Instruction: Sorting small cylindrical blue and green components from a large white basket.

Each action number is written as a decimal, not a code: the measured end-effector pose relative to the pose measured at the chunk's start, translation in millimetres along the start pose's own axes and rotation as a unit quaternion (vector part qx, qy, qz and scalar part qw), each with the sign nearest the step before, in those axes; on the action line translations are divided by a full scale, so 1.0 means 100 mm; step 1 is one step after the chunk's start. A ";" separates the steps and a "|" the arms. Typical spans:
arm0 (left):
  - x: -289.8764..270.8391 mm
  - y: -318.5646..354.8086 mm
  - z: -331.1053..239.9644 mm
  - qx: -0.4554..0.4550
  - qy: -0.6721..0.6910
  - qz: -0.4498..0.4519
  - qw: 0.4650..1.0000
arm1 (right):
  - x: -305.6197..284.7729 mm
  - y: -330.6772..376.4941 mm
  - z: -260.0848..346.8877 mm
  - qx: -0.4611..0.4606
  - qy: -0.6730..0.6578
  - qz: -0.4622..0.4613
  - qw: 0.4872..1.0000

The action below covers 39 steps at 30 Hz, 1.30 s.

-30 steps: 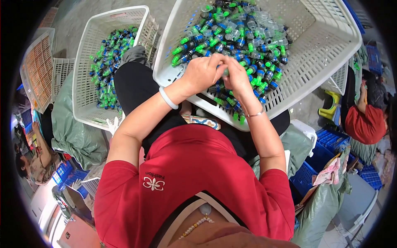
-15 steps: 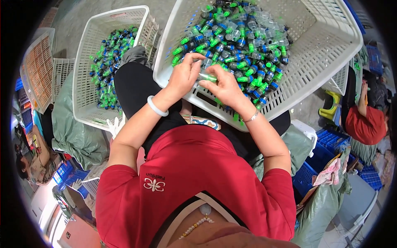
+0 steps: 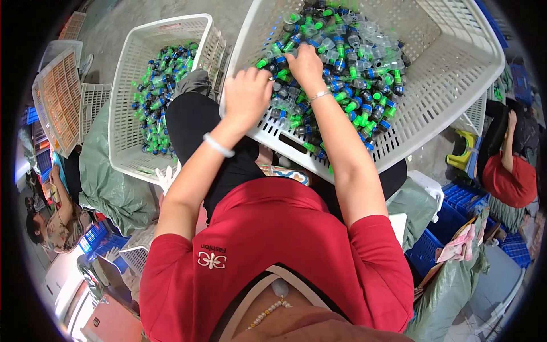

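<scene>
A large white slatted basket (image 3: 393,165) tilts across my lap, with a heap of small plastic caps (image 3: 364,85) in it, green-tipped with blue bands, dark or clear bodies. Over the basket's near left rim is my left hand (image 3: 248,94), its fingers curled in toward the thumb; whatever they hold is hidden by the hand. My right hand (image 3: 306,65) reaches into the left side of the heap, thumb apart from the fingers, the fingertips pointing down among the caps. No piece shows plainly in its grasp.
To the left stands a second white basket (image 3: 122,134) with more green and blue caps (image 3: 165,97). Green sacking (image 3: 114,176), an orange crate (image 3: 57,100), blue crates (image 3: 424,245) and a yellow stool (image 3: 460,149) surround me. Other people sit at far left and far right (image 3: 510,176).
My hands were together at the near rim around a clear, green-tipped piece. Now they are apart: the right has moved forward into the heap, the left slightly left.
</scene>
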State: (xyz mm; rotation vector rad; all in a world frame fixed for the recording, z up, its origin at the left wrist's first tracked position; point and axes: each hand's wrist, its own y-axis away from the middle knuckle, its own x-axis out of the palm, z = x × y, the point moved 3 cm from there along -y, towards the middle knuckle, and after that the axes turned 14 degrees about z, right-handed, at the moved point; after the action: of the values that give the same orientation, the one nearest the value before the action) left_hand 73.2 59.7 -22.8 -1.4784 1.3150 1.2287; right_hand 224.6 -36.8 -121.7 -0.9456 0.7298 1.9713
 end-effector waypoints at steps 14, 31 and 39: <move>0.82 -0.74 -0.12 -0.013 0.095 0.051 0.994 | -0.71 1.13 -0.62 -0.030 -0.408 -0.040 0.912; 0.05 0.02 -0.32 0.235 0.350 0.044 0.906 | -0.82 1.18 0.07 -0.047 -0.376 0.199 0.904; 0.10 0.09 -0.15 0.122 0.550 0.196 0.803 | -0.99 1.45 0.30 -0.206 -0.217 0.164 0.940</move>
State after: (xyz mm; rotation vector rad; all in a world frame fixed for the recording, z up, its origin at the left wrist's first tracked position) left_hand 66.1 41.9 -28.7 -1.8271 2.5230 0.2584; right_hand 129.3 -128.6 -2.8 -0.5994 0.2307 2.5793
